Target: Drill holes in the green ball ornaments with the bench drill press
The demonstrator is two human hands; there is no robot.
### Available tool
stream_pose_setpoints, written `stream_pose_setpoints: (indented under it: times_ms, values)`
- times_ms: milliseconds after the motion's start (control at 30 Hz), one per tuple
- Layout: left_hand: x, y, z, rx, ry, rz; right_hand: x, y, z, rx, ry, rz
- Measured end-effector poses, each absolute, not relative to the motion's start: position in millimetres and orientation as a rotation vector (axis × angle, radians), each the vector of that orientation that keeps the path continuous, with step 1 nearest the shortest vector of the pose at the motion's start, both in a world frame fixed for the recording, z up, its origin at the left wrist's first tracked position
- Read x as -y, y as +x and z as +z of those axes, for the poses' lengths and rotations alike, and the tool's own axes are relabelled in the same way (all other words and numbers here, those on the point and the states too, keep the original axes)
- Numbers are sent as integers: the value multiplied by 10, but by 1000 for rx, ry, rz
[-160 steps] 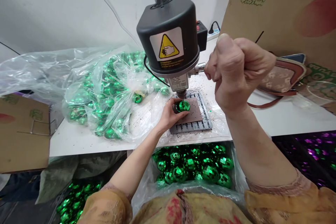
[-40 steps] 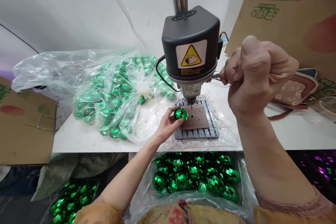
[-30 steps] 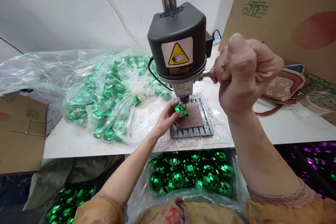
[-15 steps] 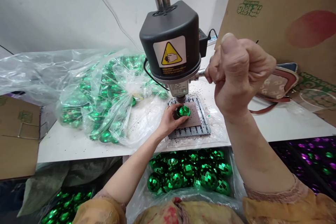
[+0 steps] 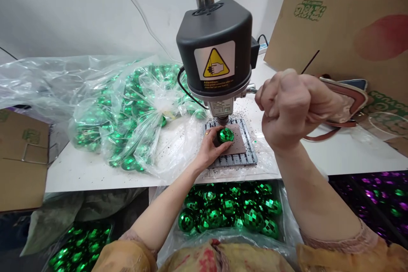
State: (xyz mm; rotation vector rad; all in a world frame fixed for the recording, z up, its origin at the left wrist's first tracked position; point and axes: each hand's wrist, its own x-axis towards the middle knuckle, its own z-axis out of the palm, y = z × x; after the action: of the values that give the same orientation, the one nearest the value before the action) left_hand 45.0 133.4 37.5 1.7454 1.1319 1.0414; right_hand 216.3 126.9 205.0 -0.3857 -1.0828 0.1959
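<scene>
My left hand [image 5: 211, 148] grips a shiny green faceted ball [image 5: 226, 134] from its left side, thumb in front and fingers behind. The ball rests on a brown square pad [image 5: 238, 144] over a slotted metal plate [image 5: 251, 158], just below the spindle [image 5: 222, 120] of a black press drill [image 5: 215, 46]. My right hand [image 5: 288, 108] is raised to the right of the machine, its fingers wrapped round the metal lever [image 5: 251, 88].
A clear plastic bag [image 5: 134, 114] of green balls lies left on the white table [image 5: 95, 182]. More green balls [image 5: 228, 206] fill a lined box below the table edge. A cardboard box [image 5: 334, 21] and a purse [image 5: 349, 102] stand at the right.
My right hand has come down on the lever, whose black-tipped end now shows higher beyond the hand. The whole view has shifted slightly. My left hand stays at the ball.
</scene>
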Motion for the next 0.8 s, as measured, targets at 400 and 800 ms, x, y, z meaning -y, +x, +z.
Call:
stream_pose_setpoints:
  times_ms: [400,800]
  values:
    - [-1304,473,400,-1127,1865,1059,-1301,2208,1824,1187,-261,64]
    - [-1302,475,385,-1141,1867,1059,-1291,2210,1706,1198,-266,22]
